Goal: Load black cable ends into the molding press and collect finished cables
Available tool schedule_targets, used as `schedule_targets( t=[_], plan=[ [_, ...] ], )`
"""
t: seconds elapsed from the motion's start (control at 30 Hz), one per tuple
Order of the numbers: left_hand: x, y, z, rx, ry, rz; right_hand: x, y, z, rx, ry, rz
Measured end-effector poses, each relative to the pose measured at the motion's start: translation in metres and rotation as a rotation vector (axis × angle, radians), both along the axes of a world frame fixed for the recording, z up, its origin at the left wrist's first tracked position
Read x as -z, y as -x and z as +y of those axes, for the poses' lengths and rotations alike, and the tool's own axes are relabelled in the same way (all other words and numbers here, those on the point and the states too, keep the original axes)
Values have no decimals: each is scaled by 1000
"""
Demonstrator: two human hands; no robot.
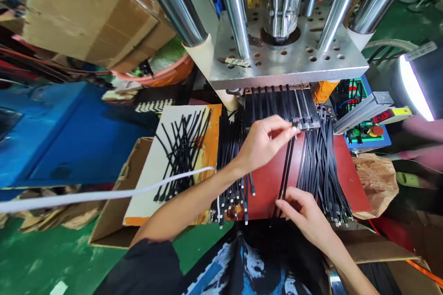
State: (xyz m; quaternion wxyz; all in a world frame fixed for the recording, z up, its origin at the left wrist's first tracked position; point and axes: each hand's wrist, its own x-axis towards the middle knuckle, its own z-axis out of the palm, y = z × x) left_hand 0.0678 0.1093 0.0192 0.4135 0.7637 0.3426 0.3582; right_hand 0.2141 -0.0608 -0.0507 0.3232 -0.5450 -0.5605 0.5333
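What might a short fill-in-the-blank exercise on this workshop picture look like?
1. The left hand is nearer the drilled metal plate than the ____ hand is.
2. The cables lying on the white-and-orange board are coloured ____.
3. The bare tabletop below the left hand is coloured ____.
4. The glowing lamp at the far right is switched ____.

Missing words: right; black; red; on.

Short black sleeve, bare forearms, black clothing with blue-and-white print

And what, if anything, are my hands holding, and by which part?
Flat black cables: the left hand apparently pinches their upper connector ends, the right hand near the lower ends.
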Motion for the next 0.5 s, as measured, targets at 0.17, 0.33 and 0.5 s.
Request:
schedule_targets(
  t=[0.17, 0.33, 0.5],
  plan=[
    [20, -31, 73, -117, -288, 330, -43, -61, 59, -179, -92, -209],
    [34, -43, 91, -333, -308, 418, -69, -110, 177, -88, -257, -235],
    [37, -17, 57, 84, -628, 387, -58, -114, 236, -118, -267, -196]
  ],
)
